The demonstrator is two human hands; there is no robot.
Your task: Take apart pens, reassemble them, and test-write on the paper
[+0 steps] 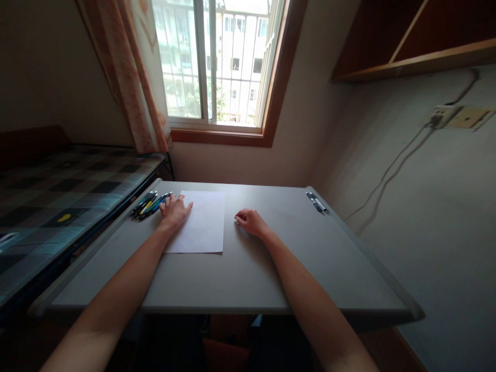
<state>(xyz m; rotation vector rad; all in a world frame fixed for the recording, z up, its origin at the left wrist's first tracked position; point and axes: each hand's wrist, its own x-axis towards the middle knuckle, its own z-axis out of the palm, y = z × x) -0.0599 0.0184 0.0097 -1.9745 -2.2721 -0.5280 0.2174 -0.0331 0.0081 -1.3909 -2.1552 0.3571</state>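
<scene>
A blank white sheet of paper (203,227) lies on the grey table. My left hand (175,211) rests over the sheet's left edge, fingers spread, with its outer fingertips beside a pile of pens (144,205). Dark barrels make up most of the pile, along with a yellow and a blue one; the hand partly covers its right end. To the right of the paper, my right hand (251,222) rests on the tabletop with its fingers curled in, apart from the sheet. No object sticks out of it.
Several pens (316,202) lie near the table's far right corner. The table (217,284) stands below a barred window (236,67). A bed with a checked cover (77,191) is at the left. On the right wall, a cord (387,170) hangs from a socket (444,114).
</scene>
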